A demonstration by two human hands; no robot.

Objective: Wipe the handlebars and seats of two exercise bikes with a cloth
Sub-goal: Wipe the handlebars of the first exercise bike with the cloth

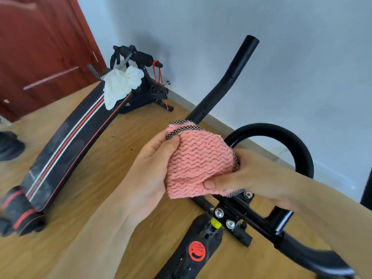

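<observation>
Nearest the camera, a black exercise bike frame (193,256) carries a round red sticker (197,251), with silver bolts (219,213) on the clamp above it. Just beyond, both hands grip a pink waffle-textured cloth (198,164) bunched over the black handlebars (267,137). The left hand (153,170) has its fingers closed on the cloth's left edge, thumb pressed on top; the right hand (259,178) pinches the right side, thumb against the lower corner. The cloth appears to wrap the bar, though the contact is hidden. Further off, a black bench with red and white stripes (66,150) lies on the wooden floor (112,158), a white cloth (120,85) draped at its far end near the wall (281,57) and a red-brown door (40,47).
</observation>
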